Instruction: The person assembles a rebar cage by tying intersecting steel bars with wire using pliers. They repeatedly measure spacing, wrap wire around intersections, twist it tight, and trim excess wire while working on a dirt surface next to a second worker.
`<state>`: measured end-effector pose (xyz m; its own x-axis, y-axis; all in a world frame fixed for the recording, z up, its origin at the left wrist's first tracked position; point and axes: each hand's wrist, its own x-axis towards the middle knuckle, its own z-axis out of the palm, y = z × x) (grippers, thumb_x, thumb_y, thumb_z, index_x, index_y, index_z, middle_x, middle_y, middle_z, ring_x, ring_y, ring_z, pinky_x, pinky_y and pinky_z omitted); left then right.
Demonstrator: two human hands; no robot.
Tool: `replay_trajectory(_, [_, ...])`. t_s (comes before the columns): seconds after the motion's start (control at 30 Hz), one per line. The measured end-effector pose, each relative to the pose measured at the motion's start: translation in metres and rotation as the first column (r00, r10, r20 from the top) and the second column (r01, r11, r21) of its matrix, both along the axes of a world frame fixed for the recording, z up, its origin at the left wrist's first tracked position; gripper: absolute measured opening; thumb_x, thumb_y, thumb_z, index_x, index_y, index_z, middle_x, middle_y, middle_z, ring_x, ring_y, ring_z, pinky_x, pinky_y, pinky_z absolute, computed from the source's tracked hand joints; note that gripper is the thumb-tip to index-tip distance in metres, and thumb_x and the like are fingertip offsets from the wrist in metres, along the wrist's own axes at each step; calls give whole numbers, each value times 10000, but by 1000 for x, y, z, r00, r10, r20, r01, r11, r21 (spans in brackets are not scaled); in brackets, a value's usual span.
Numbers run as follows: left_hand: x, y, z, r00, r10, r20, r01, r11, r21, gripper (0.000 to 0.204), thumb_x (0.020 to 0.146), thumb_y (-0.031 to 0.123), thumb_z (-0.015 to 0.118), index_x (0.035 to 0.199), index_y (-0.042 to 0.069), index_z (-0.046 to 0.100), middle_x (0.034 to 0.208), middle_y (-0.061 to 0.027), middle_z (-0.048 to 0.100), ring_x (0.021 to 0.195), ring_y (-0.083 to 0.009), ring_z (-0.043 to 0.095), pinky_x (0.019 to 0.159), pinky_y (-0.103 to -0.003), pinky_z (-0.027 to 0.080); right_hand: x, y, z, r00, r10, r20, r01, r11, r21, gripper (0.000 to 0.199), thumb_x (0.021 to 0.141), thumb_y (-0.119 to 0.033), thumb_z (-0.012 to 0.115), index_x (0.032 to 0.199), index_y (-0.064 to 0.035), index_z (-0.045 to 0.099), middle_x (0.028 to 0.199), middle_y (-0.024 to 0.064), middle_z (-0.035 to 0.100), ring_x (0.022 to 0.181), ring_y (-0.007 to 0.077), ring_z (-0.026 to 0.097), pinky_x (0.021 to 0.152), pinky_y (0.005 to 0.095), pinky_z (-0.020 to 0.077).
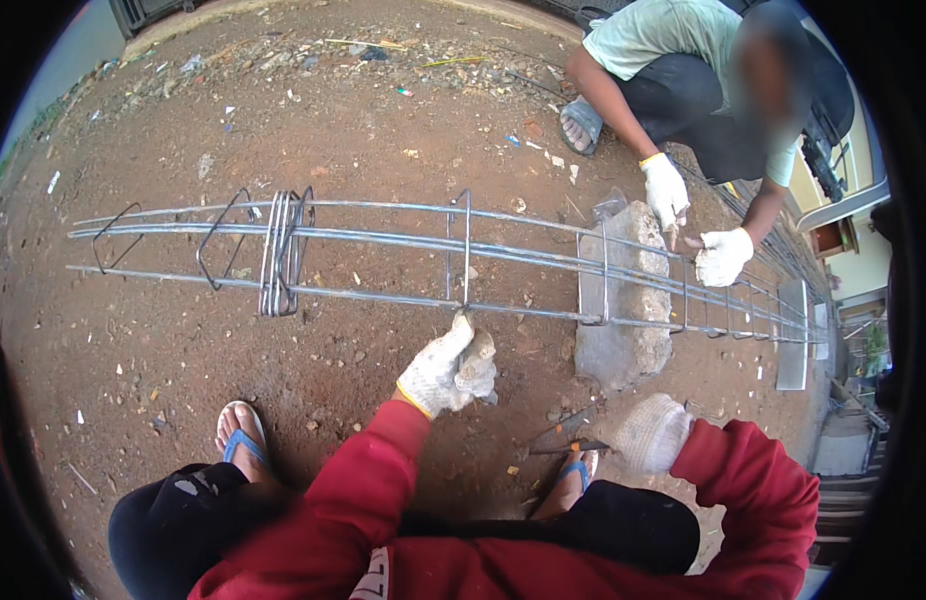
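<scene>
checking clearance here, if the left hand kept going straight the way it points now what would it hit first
Most likely the upright stirrup on the rebar cage: the left hand points up at its lower corner and looks nearly touching it, though depth is unclear.

The person wears a red long-sleeved top; both sleeves reach the wrists, and white printed lettering shows on its front at the lower edge of the view. The left hand is covered by a white knitted work glove with a yellow cuff band. The right hand wears a matching white knitted glove. Dark trousers cover the legs. Each foot carries a blue-strapped flip-flop sandal.
</scene>
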<state>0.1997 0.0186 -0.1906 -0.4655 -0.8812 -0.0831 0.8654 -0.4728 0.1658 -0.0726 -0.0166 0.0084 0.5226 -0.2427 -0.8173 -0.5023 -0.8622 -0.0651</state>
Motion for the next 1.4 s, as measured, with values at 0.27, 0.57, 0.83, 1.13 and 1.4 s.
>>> replay_trajectory(0.27, [50, 2, -12, 936, -292, 196, 283, 956, 73, 336, 965, 211, 626, 1263, 55, 611, 1152, -129, 684, 1034, -223, 652, 869, -360, 529, 161, 33, 130, 875, -484, 13, 459, 821, -339, 351, 867, -351, 667, 1128, -115, 677, 732, 149, 659, 657, 334, 665, 570, 431, 505])
replay_trajectory(0.57, [-8, 37, 40, 862, -3, 507, 256, 866, -430, 317, 1012, 127, 453, 1282, 33, 592, 1233, -100, 630, 1124, -188, 573, 973, -320, 469, 267, -12, 155, 870, -439, -227, 268, 805, -530, 469, 908, -390, 615, 1290, -118, 629, 768, 195, 675, 729, 359, 686, 627, 449, 531])
replay_trajectory(0.83, [-46, 51, 80, 999, -45, 14, 45, 998, 51, 285, 980, 78, 502, 1252, 84, 589, 969, -13, 639, 856, -146, 611, 794, -313, 540, 273, -46, 150, 910, -310, -276, 126, 840, -528, 380, 868, -341, 635, 1197, -156, 679, 771, 176, 680, 722, 361, 681, 642, 469, 532])
replay_trajectory(1.13, [4, 39, 105, 975, -201, 93, 196, 979, 60, 344, 1010, 280, 539, 1265, 62, 613, 1065, -94, 652, 901, -160, 600, 787, -314, 487, 267, -32, 139, 932, -241, -272, 62, 843, -535, 324, 887, -347, 604, 1164, -186, 653, 740, 152, 668, 683, 354, 672, 599, 471, 520])
replay_trajectory(1.4, [-1, 34, 97, 964, -259, -61, 265, 955, 135, 377, 1021, 257, 542, 1337, 52, 545, 1165, -85, 637, 1014, -173, 652, 874, -292, 549, 252, -31, 129, 953, -154, -259, -18, 830, -557, 350, 894, -367, 603, 1178, -167, 651, 695, 153, 645, 639, 353, 655, 553, 471, 504])
